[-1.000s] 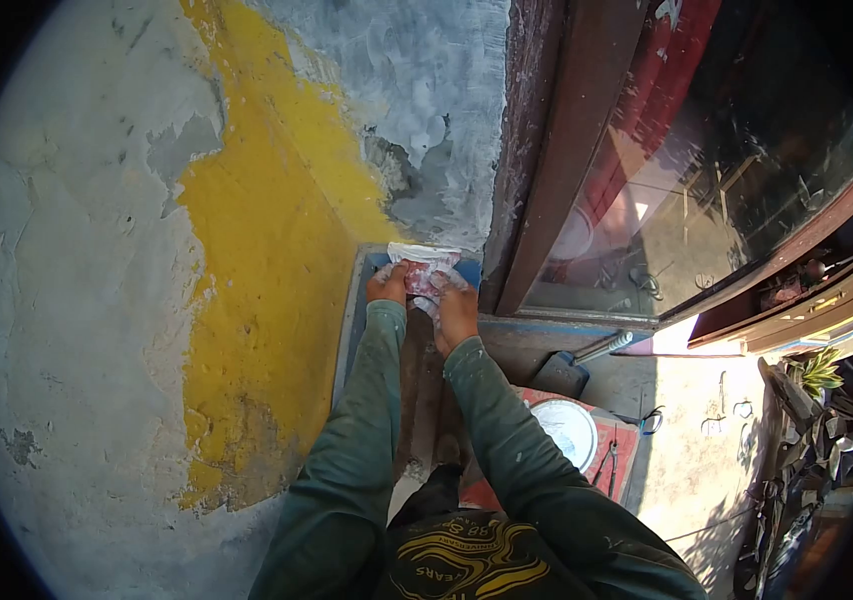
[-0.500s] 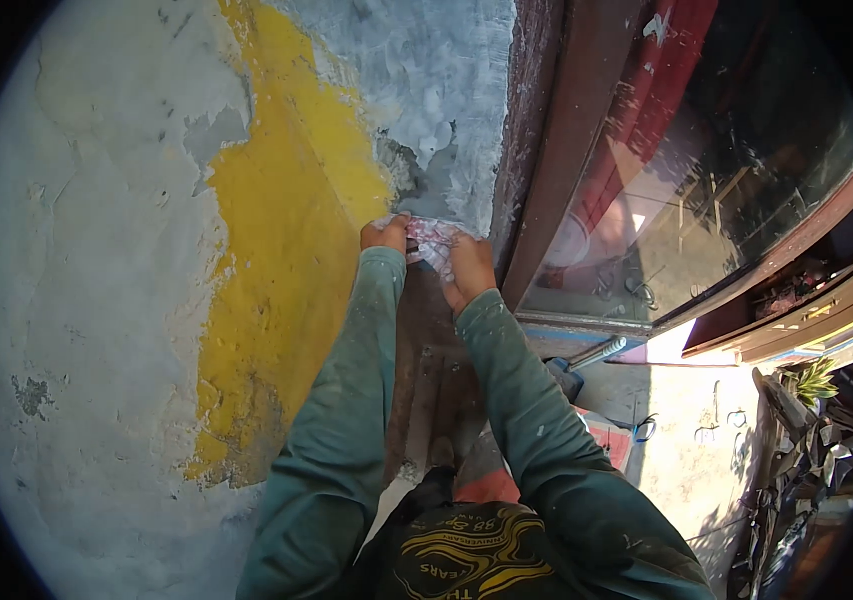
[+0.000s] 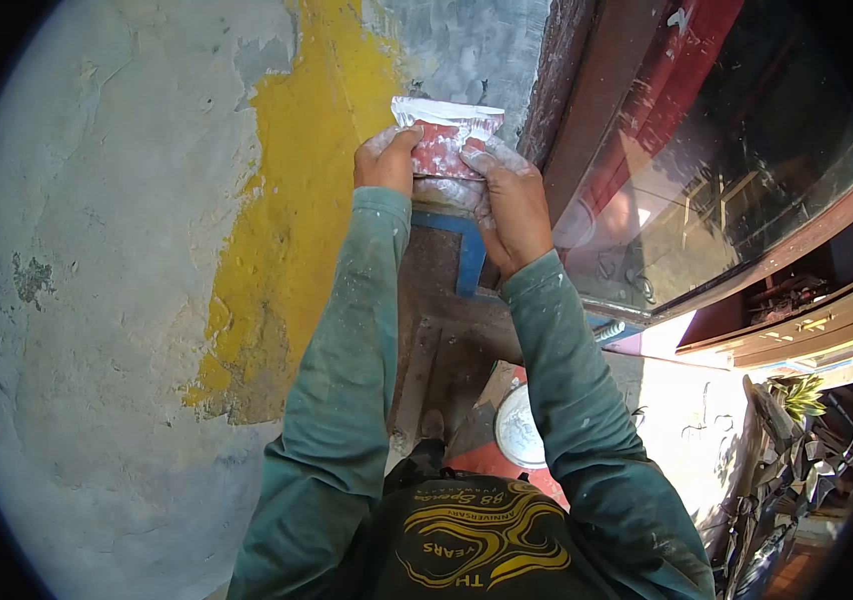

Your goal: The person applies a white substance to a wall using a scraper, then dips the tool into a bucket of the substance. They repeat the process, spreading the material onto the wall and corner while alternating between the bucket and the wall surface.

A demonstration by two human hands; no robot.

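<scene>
A flat red scraper or pad (image 3: pixel 442 150), smeared with white paste along its far edge, is held between both hands near the wall. My left hand (image 3: pixel 387 158) grips its left side, thumb on top. My right hand (image 3: pixel 517 195) grips the right side, with white paste on the thumb and fingers. Just beyond the red piece is a grey, skim-coated strip of wall (image 3: pixel 477 55). Yellow paint (image 3: pixel 297 170) covers the wall to the left of my left hand.
A brown frame and glass pane (image 3: pixel 727 170) stand at the right. Below are a blue-edged ledge (image 3: pixel 471 255) and a white bucket (image 3: pixel 519 428) on the red floor. Scrap pieces (image 3: pixel 797 480) and a plant (image 3: pixel 803 397) lie at the lower right.
Both hands have moved up in view and now show the red piece flat, with its white-pasted edge visible. The view has shifted, bringing the white bucket and blue edge into sight.
</scene>
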